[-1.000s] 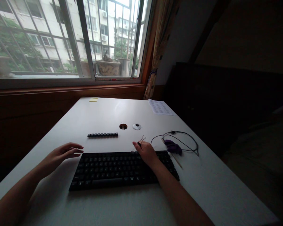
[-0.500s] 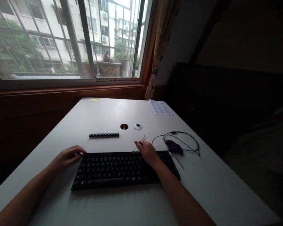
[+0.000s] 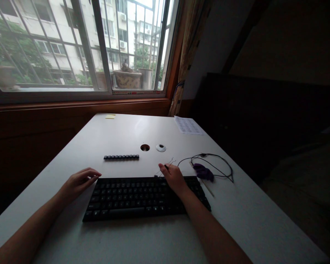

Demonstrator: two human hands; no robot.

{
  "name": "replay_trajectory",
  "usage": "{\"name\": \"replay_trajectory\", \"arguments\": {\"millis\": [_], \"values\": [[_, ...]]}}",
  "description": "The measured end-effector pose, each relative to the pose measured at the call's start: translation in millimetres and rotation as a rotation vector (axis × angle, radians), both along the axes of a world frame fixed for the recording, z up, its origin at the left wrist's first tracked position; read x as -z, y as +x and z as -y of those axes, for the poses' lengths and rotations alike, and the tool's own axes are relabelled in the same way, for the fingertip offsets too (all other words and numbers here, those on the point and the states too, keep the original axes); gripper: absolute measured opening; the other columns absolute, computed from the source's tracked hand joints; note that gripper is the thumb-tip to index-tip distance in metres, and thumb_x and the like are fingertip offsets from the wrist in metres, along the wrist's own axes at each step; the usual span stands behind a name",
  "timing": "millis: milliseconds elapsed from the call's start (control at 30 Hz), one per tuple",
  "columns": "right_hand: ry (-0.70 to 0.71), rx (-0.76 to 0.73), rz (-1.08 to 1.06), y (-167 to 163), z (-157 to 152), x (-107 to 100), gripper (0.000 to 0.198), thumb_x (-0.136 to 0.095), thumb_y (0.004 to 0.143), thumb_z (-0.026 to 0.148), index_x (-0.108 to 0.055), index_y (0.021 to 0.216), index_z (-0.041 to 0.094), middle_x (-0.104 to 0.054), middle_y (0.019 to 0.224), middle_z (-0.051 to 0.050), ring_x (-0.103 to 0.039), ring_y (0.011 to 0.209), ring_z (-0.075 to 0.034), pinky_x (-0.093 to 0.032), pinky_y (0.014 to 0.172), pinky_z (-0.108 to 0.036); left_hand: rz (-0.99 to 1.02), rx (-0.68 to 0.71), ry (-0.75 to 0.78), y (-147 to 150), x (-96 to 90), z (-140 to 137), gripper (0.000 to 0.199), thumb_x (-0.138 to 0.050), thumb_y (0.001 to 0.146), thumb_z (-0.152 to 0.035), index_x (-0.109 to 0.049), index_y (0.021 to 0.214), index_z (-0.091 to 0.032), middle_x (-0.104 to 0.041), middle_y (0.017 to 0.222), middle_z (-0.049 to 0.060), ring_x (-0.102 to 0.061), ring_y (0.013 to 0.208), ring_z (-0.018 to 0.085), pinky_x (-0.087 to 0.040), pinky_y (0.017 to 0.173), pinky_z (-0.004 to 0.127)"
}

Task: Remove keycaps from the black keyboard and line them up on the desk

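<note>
On our pale surface, our right hand grips a thin wire tool over the black keyboard, which stretches between our 2 hands. Our left hand, loosely open, is by its far corner; touching, we cannot tell. Beyond our hands, 1 barred window lights the dim room.

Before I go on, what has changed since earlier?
The left hand has drawn its fingers and thumb together near the far left corner of the keyboard. The right hand has shifted slightly right, gripping the wire tool throughout. A small dark piece now seems raised below it. The keycap row and purple bundle stayed put.
</note>
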State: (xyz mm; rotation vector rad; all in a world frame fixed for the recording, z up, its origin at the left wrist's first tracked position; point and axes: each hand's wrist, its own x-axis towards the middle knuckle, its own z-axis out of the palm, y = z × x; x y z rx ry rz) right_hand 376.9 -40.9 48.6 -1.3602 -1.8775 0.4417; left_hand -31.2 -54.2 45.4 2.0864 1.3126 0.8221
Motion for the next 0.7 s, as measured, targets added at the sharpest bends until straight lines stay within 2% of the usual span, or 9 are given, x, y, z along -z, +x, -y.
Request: {"name": "replay_trajectory", "arguments": {"millis": [100, 167, 300, 400, 533, 633, 700], "values": [[0.017, -0.018, -0.009, 0, 1, -1, 0.050, -0.040, 0.097, 0.050, -0.035, 0.058, 0.021, -0.040, 0.056, 0.003, -0.042, 0.054, -0.012, -0.031, 0.058, -0.026, -0.012, -0.009, 0.084, 9, -2.6, 3, 0.024, -0.056, 0.091, -0.041, -0.069, 0.101, -0.023, -0.067, 0.100, 0.006, -0.065, 0.083, 0.019, -0.054, 0.069, 0.027], [0.022, -0.028, -0.021, -1, 2, -1, 0.050, -0.040, 0.097, 0.051, -0.034, 0.058, 0.021, -0.041, 0.056, 0.003, -0.042, 0.055, -0.012, -0.032, 0.058, -0.026, -0.020, -0.007, 0.125, 21, -11.6, 7, 0.022, -0.054, 0.093, -0.037, -0.068, 0.103, -0.023, -0.066, 0.100, 0.006, -0.063, 0.080, 0.018, -0.053, 0.066, 0.026], [0.001, -0.049, -0.045, 0, 4, -4, 0.051, -0.039, 0.097, 0.053, -0.038, 0.057, 0.021, -0.044, 0.055, 0.002, -0.044, 0.054, -0.012, -0.034, 0.058, -0.026, -0.085, 0.113, 0.137, 60, -38.0, 13, 0.021, -0.052, 0.094, -0.033, -0.067, 0.101, -0.021, -0.065, 0.098, 0.007, -0.061, 0.078, 0.017, -0.052, 0.066, 0.027], [-0.035, -0.062, -0.088, 1, 5, -5, 0.053, -0.038, 0.097, 0.055, -0.042, 0.056, 0.021, -0.047, 0.054, 0.002, -0.046, 0.053, -0.013, -0.036, 0.058, -0.026, -0.163, 0.211, 0.101, 94, -46.9, 9, 0.019, -0.055, 0.091, -0.030, -0.066, 0.103, -0.022, -0.065, 0.097, 0.006, -0.062, 0.077, 0.017, -0.052, 0.063, 0.027], [-0.074, -0.067, -0.148, 2, 6, -8, 0.056, -0.039, 0.096, 0.056, -0.047, 0.054, 0.020, -0.048, 0.053, 0.001, -0.049, 0.052, -0.013, -0.037, 0.058, -0.026, -0.102, 0.333, 0.084, 137, -33.9, -8, 0.022, -0.060, 0.086, -0.022, -0.063, 0.108, -0.022, -0.065, 0.103, 0.007, -0.064, 0.079, 0.017, -0.053, 0.065, 0.027], [-0.097, -0.047, -0.188, 3, 7, -11, 0.058, -0.038, 0.096, 0.057, -0.048, 0.054, 0.020, -0.048, 0.052, 0.001, -0.049, 0.052, -0.013, -0.037, 0.057, -0.025, 0.020, 0.376, 0.057, 167, -18.3, -18, 0.042, -0.066, 0.080, -0.018, -0.055, 0.120, -0.022, -0.063, 0.110, 0.008, -0.066, 0.082, 0.018, -0.056, 0.070, 0.030], [-0.116, -0.030, -0.225, 3, 7, -13, 0.059, -0.038, 0.096, 0.059, -0.049, 0.053, 0.019, -0.048, 0.052, 0.001, -0.049, 0.052, -0.012, -0.038, 0.056, -0.025, 0.101, 0.395, 0.009, 184, -11.4, -21, 0.045, -0.068, 0.078, -0.016, -0.052, 0.120, -0.021, -0.061, 0.113, 0.010, -0.067, 0.083, 0.018, -0.057, 0.070, 0.030]]}}
